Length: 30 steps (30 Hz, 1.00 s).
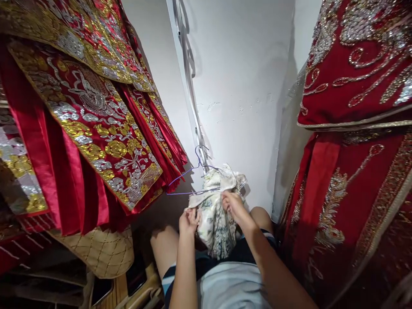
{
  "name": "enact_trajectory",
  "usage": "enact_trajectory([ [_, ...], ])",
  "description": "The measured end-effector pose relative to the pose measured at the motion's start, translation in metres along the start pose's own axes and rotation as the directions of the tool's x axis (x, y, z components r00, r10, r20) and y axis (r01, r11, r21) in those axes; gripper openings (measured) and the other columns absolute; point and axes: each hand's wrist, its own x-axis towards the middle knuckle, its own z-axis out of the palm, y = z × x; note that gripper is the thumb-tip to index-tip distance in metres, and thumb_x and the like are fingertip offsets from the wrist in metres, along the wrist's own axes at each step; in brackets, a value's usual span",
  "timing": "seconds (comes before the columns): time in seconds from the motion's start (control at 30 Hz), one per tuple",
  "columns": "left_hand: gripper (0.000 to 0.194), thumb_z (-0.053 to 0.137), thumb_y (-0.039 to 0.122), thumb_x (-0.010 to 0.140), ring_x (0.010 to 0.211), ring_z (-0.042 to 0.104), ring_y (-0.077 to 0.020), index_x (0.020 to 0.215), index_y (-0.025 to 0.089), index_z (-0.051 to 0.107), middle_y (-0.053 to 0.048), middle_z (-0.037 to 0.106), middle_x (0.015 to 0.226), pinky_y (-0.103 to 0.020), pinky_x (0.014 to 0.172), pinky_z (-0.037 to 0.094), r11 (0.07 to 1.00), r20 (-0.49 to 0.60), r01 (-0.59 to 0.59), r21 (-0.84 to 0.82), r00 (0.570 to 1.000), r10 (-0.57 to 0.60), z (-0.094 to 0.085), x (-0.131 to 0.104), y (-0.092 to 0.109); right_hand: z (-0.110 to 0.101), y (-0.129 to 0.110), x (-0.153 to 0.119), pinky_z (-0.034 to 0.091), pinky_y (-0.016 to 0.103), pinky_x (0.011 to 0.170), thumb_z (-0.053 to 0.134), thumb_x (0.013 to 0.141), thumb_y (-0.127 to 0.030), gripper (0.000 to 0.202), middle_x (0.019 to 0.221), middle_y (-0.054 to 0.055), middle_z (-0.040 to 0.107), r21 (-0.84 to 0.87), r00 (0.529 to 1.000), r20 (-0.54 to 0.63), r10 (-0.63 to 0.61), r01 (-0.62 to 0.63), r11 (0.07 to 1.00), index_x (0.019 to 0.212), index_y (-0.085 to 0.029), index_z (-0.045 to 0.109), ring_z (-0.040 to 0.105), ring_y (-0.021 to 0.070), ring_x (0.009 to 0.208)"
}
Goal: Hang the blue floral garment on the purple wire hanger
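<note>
A pale floral garment point(215, 223) hangs over my lap, its upper part on one side of a purple wire hanger point(183, 174). The hanger's hook reaches up beside a white strip on the wall, and its left arm is bare. My left hand point(189, 219) pinches the garment's left edge, fingers bent. Higher up and to the right, my right hand point(230, 204) has its fingers closed on the cloth near the hanger's lower bar. The fingertips of both hands are partly hidden by folds.
Red embroidered garments with gold and silver sequins point(112, 141) hang on the left. More red beaded garments point(360, 77) hang on the right. A white wall point(238, 64) with a slotted metal strip point(189, 94) stands ahead. A tan quilted cushion point(103, 253) is at lower left.
</note>
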Motion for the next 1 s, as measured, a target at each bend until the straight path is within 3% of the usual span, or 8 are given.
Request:
enact_trajectory([
  [0.2,0.006,0.066,0.017,0.083,0.087,0.065,-0.0168,0.077,0.016,0.064,-0.007,0.067,0.089,-0.034,0.09,0.049,0.993,0.212,0.067,0.096,0.973,-0.086,0.038,-0.032,-0.04,-0.049,-0.02,0.018,0.045,0.022,0.05,0.047,0.08,-0.042,0.02,0.058,-0.005,0.05,0.224,0.854,-0.511,-0.098,0.243,0.944,0.074,-0.025,0.039,0.051,0.0117,0.05],
  [0.3,0.017,0.075,0.031,0.078,0.084,0.06,-0.0159,0.08,0.016,0.068,-0.005,0.065,0.086,-0.027,0.085,0.046,0.969,0.536,-0.138,0.202,0.844,0.009,0.048,-0.055,-0.036,-0.044,-0.025,0.013,0.049,0.024,0.059,0.05,0.075,-0.04,0.017,0.069,-0.002,0.059,0.231,0.828,-0.543,-0.136,0.303,0.924,0.081,-0.025,0.048,0.058,0.0133,0.062],
  [0.4,0.029,0.07,0.042,0.083,0.073,0.052,-0.0134,0.076,0.015,0.065,-0.001,0.058,0.075,-0.024,0.074,0.042,0.869,0.784,-0.376,0.322,0.62,-0.022,0.052,-0.078,-0.025,-0.024,-0.021,0.003,0.049,0.027,0.064,0.059,0.07,-0.037,0.017,0.07,0.0,0.061,0.164,0.952,-0.231,-0.199,0.24,0.957,0.076,-0.022,0.056,0.06,0.0161,0.067],
  [0.47,0.03,0.068,0.043,0.085,0.069,0.047,-0.0126,0.074,0.015,0.062,0.0,0.053,0.071,-0.023,0.068,0.038,0.791,0.823,-0.487,0.37,0.568,-0.035,0.053,-0.088,-0.018,-0.015,-0.015,-0.003,0.048,0.027,0.067,0.064,0.069,-0.039,0.019,0.068,0.0,0.062,0.048,0.993,0.059,-0.105,0.102,0.994,0.071,-0.021,0.057,0.06,0.0174,0.069],
  [0.57,0.03,0.064,0.043,0.088,0.073,0.048,-0.0143,0.076,0.016,0.062,0.0,0.054,0.072,-0.024,0.071,0.039,0.727,0.801,-0.594,0.345,0.59,0.101,0.052,-0.092,-0.009,-0.016,-0.002,-0.005,0.045,0.027,0.064,0.064,0.073,-0.05,0.031,0.062,-0.002,0.057,-0.161,0.96,0.245,0.136,-0.098,0.982,0.069,-0.02,0.057,0.055,0.0158,0.064],
  [0.7,0.026,0.061,0.043,0.09,0.078,0.052,-0.0156,0.084,0.018,0.064,-0.001,0.058,0.08,-0.025,0.075,0.041,0.694,0.701,-0.657,0.296,0.642,0.309,0.049,-0.088,-0.003,-0.026,0.003,-0.005,0.043,0.028,0.059,0.058,0.08,-0.066,0.05,0.054,-0.002,0.05,-0.379,0.946,0.235,0.225,-0.124,0.917,0.064,-0.019,0.054,0.05,0.0148,0.056],
  [0.9,0.025,0.061,0.044,0.09,0.092,0.057,-0.0195,0.089,0.019,0.066,-0.004,0.061,0.089,-0.028,0.085,0.043,0.615,0.72,-0.734,0.288,0.59,0.366,0.056,-0.087,-0.004,-0.013,-0.018,-0.028,0.05,0.031,0.072,0.06,0.078,-0.071,0.052,0.078,0.003,0.067,-0.031,0.8,0.585,0.138,-0.148,0.989,0.092,-0.021,0.065,0.061,0.0188,0.075],
  [1.0,0.027,0.062,0.047,0.089,0.118,0.051,-0.0245,0.097,0.022,0.065,-0.007,0.06,0.112,-0.031,0.102,0.037,0.588,0.719,-0.765,0.26,0.56,0.411,0.055,-0.086,-0.006,-0.004,-0.027,-0.044,0.049,0.029,0.063,0.083,0.058,-0.042,0.044,0.071,0.001,0.064,0.004,0.754,0.64,0.148,-0.197,0.98,0.089,-0.018,0.063,0.06,0.0174,0.065],
])
